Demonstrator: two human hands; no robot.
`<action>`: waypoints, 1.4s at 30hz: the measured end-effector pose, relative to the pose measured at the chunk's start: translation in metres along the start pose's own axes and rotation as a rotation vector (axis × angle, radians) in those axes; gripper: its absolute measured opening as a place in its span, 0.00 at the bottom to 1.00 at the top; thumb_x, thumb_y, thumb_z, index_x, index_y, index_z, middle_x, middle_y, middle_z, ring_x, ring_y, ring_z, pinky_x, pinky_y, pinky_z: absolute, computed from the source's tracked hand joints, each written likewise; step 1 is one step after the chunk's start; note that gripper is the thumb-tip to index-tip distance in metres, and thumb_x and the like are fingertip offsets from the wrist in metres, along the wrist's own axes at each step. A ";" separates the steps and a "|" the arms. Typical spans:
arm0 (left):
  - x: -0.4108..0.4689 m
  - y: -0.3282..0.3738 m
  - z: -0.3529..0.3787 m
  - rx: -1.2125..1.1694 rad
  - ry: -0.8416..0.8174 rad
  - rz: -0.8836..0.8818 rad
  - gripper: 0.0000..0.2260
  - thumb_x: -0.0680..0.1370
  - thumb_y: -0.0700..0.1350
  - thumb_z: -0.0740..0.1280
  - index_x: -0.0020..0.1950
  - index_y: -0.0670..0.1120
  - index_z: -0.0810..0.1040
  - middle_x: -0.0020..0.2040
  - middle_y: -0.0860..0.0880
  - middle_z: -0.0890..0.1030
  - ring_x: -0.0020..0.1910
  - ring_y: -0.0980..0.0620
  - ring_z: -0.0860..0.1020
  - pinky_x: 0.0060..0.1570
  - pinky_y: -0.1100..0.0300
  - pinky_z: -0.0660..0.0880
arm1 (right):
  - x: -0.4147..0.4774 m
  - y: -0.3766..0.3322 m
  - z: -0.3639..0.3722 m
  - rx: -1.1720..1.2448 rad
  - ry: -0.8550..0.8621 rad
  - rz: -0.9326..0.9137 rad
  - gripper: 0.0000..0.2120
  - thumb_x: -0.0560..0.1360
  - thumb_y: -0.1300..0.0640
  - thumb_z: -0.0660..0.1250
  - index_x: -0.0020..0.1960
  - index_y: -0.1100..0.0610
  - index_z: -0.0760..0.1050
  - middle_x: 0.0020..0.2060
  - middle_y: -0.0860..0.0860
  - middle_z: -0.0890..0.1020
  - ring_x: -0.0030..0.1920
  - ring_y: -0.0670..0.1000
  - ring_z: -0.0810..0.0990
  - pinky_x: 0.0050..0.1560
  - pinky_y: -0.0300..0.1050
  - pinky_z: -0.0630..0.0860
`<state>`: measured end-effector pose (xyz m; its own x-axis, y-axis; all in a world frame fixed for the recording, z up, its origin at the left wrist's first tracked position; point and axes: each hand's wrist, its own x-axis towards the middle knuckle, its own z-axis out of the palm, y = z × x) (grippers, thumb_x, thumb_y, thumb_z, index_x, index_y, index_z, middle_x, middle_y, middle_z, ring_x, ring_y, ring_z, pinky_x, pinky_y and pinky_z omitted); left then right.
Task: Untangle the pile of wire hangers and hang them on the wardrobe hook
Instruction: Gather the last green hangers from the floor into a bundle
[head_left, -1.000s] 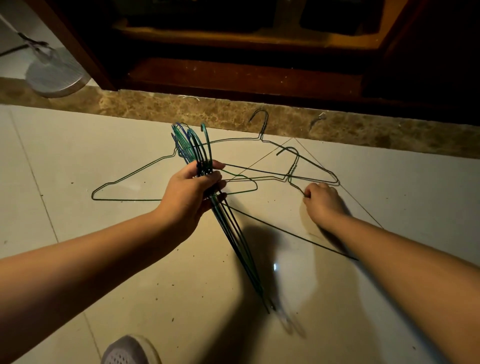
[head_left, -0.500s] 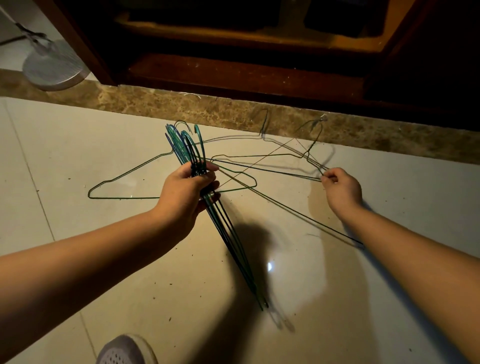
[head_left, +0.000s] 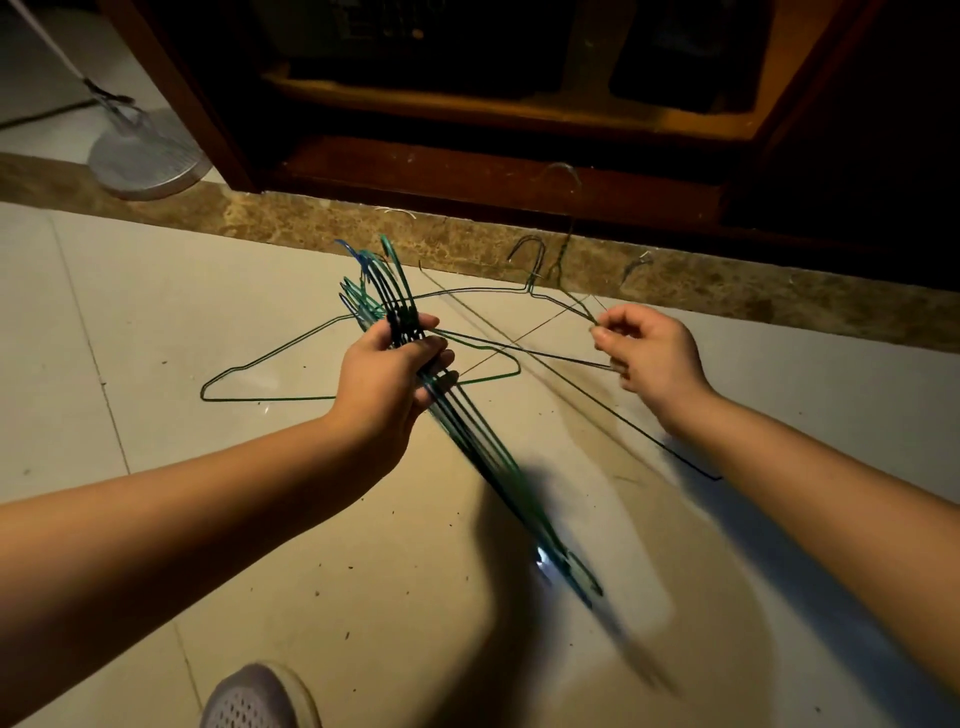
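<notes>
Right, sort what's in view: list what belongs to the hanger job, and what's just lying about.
Job: hanger bundle gripped by left hand; dark hanger pinched by right hand; green hanger and grey hanger on the floor.
Lying about: fan base; shoe.

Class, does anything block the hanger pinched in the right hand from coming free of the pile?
Possibly. The wire hanger pinched by the right hand crosses the grey hanger on the floor, and one wire runs to the hanger bundle in the left hand. Whether they interlock is unclear.
</notes>
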<state>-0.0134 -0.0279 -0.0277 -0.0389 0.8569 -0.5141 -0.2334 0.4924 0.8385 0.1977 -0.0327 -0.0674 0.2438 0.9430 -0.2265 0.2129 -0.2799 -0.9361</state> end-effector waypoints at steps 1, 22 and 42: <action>-0.001 0.001 0.001 -0.024 -0.003 0.007 0.08 0.78 0.33 0.60 0.46 0.45 0.74 0.40 0.46 0.75 0.43 0.49 0.76 0.49 0.55 0.77 | -0.006 -0.009 0.006 0.032 -0.035 0.000 0.08 0.76 0.67 0.63 0.41 0.57 0.73 0.32 0.51 0.71 0.27 0.46 0.66 0.23 0.31 0.63; 0.020 0.019 -0.013 -0.040 -0.101 0.082 0.10 0.75 0.33 0.63 0.50 0.48 0.75 0.41 0.48 0.75 0.42 0.52 0.75 0.40 0.60 0.76 | -0.022 -0.027 0.094 0.115 -0.418 -0.064 0.10 0.75 0.66 0.64 0.40 0.52 0.72 0.32 0.47 0.72 0.32 0.40 0.71 0.35 0.33 0.69; 0.025 0.014 -0.049 0.117 0.007 0.047 0.10 0.76 0.31 0.63 0.46 0.46 0.77 0.42 0.47 0.78 0.41 0.52 0.78 0.39 0.62 0.79 | 0.089 0.087 0.004 -1.046 -0.017 0.342 0.37 0.66 0.44 0.74 0.68 0.58 0.64 0.66 0.61 0.66 0.66 0.63 0.64 0.65 0.58 0.64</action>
<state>-0.0655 -0.0066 -0.0378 -0.0543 0.8786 -0.4745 -0.1165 0.4664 0.8769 0.2341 0.0274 -0.1695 0.4311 0.7868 -0.4416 0.8350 -0.5333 -0.1351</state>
